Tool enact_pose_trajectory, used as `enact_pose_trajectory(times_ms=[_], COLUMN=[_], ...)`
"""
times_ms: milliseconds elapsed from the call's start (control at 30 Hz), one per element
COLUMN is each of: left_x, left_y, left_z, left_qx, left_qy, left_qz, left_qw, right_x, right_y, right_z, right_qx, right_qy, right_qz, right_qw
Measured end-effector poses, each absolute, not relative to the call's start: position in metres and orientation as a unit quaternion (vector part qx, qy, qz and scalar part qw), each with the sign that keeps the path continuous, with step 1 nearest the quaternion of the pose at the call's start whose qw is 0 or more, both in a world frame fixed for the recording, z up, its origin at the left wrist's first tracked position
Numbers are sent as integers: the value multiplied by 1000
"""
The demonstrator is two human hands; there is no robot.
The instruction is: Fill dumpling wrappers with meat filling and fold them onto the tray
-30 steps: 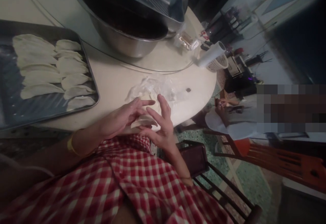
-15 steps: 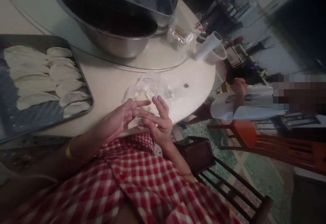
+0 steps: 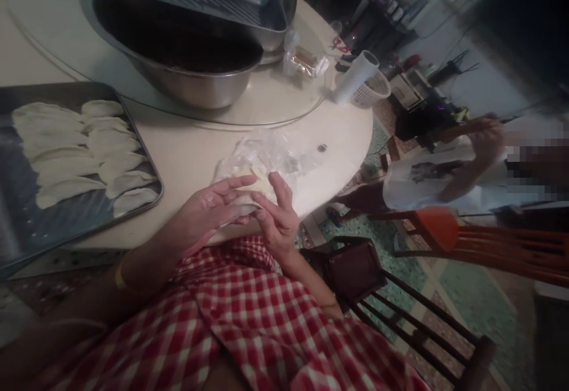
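Note:
My left hand [image 3: 208,210] and my right hand [image 3: 278,216] meet at the near edge of the round table [image 3: 338,136]. Between them they pinch a pale folded dumpling [image 3: 246,207]. The left fingers are partly stretched over it, and the right fingers curl onto its edge. Just beyond the hands lies a crumpled clear plastic sheet [image 3: 271,154] with pale dough wrappers on it. To the left a metal tray [image 3: 18,231] carries several finished folded dumplings [image 3: 89,154] in rows.
A large steel bowl [image 3: 191,80] with dark filling stands on a glass turntable, a metal pan resting on it. A white roll [image 3: 355,74], a small basket and a wrapped packet lie at the far edge. Dark wooden chair [image 3: 355,272] to my right. Another person in white sits beyond on an orange chair.
My right fingers have curled further onto the dumpling between my hands. The view has shifted slightly. The person at the right has moved farther right and raised an arm.

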State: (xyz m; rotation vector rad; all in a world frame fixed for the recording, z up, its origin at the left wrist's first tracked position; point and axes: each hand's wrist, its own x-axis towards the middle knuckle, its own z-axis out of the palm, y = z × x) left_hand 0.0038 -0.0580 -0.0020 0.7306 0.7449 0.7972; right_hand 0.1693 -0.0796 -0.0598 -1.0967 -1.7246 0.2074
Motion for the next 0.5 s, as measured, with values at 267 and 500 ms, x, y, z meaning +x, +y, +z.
enact_pose_trajectory(times_ms=[267, 500], left_x=[1, -74], left_y=[-68, -72], left_z=[-13, 2], left_qx=[322, 346], left_qy=[389, 481], left_qz=[356, 395], left_qw=[786, 702], right_x=[163, 166], right_y=[-81, -82], right_z=[-62, -69], right_qx=[-413, -427], right_qy=[-740, -697], right_qz=[102, 186], right_qw=[521, 545])
